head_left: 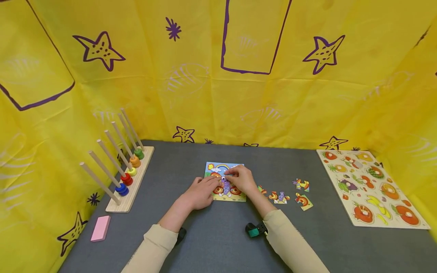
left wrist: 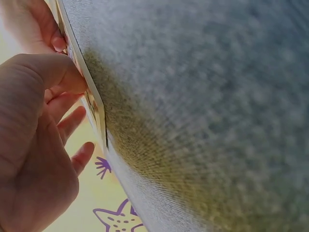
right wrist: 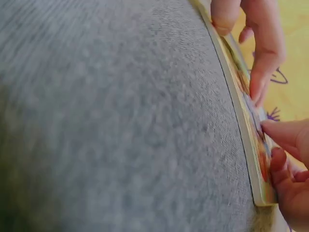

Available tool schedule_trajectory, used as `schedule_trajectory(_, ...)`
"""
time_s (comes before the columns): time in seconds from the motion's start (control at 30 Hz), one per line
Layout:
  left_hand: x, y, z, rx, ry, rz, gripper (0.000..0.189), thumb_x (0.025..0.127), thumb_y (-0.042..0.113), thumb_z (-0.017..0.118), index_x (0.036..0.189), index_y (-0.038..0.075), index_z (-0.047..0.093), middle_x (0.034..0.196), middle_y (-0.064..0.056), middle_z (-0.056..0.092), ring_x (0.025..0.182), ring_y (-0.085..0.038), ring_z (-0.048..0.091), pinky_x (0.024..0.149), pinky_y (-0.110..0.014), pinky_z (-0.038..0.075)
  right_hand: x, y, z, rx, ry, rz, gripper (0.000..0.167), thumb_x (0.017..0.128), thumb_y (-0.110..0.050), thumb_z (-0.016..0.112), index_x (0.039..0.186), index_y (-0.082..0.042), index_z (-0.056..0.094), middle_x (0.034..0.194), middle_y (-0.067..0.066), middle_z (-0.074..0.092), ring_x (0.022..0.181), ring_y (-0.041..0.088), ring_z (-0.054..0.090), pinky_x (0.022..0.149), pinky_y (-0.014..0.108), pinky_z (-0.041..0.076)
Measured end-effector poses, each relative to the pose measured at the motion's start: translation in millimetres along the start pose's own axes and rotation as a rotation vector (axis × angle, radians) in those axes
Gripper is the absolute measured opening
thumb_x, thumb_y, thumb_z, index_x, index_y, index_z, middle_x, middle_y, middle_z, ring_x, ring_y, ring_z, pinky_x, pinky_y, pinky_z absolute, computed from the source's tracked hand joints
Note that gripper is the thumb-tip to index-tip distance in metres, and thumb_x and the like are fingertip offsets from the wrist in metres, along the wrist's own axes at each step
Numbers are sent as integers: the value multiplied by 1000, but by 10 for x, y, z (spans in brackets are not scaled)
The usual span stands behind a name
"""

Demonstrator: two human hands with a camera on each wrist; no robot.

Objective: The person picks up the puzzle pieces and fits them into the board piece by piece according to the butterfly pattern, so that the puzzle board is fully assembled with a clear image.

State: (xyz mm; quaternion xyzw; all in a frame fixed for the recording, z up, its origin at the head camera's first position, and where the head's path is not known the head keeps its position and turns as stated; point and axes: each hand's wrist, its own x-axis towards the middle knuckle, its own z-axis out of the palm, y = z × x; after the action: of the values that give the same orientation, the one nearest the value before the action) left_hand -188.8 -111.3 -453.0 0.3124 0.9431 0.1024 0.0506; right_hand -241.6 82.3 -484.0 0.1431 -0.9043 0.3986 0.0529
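Observation:
A small picture puzzle board (head_left: 229,197), showing a rainbow and a purple figure, lies flat on the dark table. My left hand (head_left: 204,189) rests over its left side; in the left wrist view the thumb (left wrist: 67,72) is at the board's edge and the other fingers are loosely extended. From the right, my right hand (head_left: 241,178) reaches onto the upper middle, thumb and fingertips bent down close together at the picture. The right wrist view has those fingertips (right wrist: 279,157) right at the board's surface; I cannot tell whether they pinch a piece.
Several loose jigsaw pieces (head_left: 280,197) lie right of the board. A wooden peg stand (head_left: 136,182) with coloured rings is at left, near a pink block (head_left: 100,228). At far right lies a fruit puzzle board (head_left: 368,195). Yellow cloth (head_left: 205,98) encloses the table's back and sides.

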Motion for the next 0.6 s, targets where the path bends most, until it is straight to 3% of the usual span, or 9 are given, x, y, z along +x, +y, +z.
schedule_trajectory(0.3,51,-12,14,-34,58,75,45,89,3,56,134,4,56,135,-13,55,127,-29,49,101,-49,39,-116,51,-121,-6,-33,-174,12,85,-7,75,97,-7,78,92,6,65,81,19,60,71,34,47)
schedule_trajectory(0.4,56,-17,22,-27,73,95,44,92,8,57,136,4,56,135,-16,54,124,-31,50,101,-49,40,-204,112,-240,18,11,-135,10,87,-12,73,96,-10,78,93,3,66,78,18,58,68,34,45)
schedule_trajectory(0.6,80,-8,43,-19,97,115,42,97,17,58,137,6,56,131,-15,54,120,-30,50,98,-49,42,-409,396,-648,15,120,32,14,90,-23,72,97,-12,77,95,2,67,76,14,56,68,32,44)
